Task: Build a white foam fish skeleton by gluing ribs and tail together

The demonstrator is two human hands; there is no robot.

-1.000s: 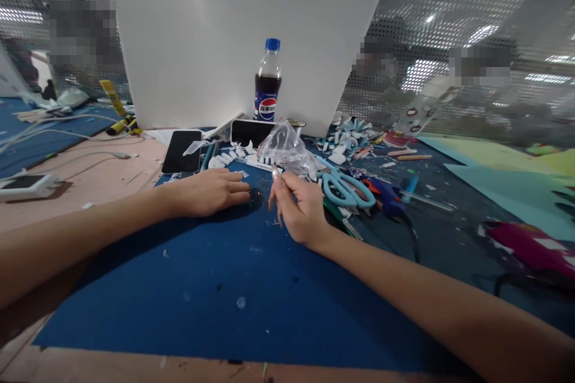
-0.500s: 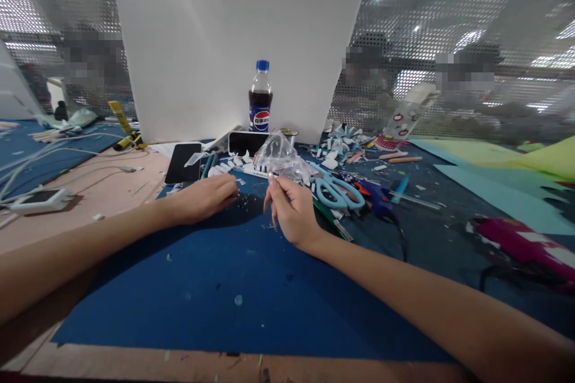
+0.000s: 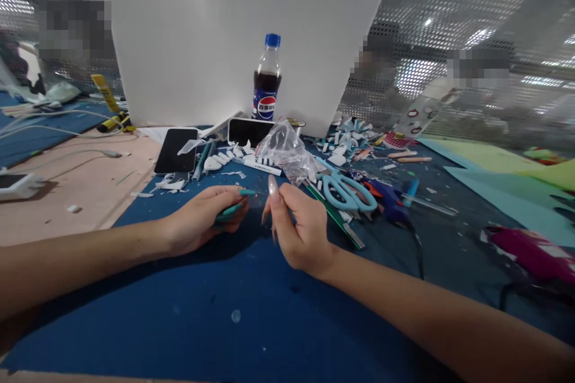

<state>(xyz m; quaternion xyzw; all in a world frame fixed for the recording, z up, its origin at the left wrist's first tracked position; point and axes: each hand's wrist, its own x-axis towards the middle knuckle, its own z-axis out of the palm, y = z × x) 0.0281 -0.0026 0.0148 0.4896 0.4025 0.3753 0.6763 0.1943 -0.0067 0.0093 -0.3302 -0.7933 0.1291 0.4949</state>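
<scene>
My left hand (image 3: 204, 218) is closed, with its fingers curled in. Two bits of a slim teal object (image 3: 229, 213) show at its thumb and under its fingers; its kind is unclear. A tiny reddish speck shows by the thumb tip. Opposite, a small gap away, my right hand (image 3: 299, 224) has its thumb pressed toward bent fingers, a long shiny nail on the thumb. Anything pinched there is too small to make out. Just beyond the hands lie a white marker (image 3: 263, 167) and a crumpled clear plastic bag (image 3: 290, 152). Light blue scissors (image 3: 345, 191) rest beside my right hand.
A cola bottle (image 3: 267, 81) stands before a white board (image 3: 202, 30). Two phones, a black one (image 3: 176, 151) and another (image 3: 247, 131), lie behind the hands. White scraps (image 3: 345, 140) are heaped at the back. A glue gun (image 3: 390, 200) and a magenta tool (image 3: 530, 254) lie to the right.
My left hand has turned from lying palm down to a curled grip, and the teal object now shows in it. My right hand keeps nearly the same pose. The camera view has shifted.
</scene>
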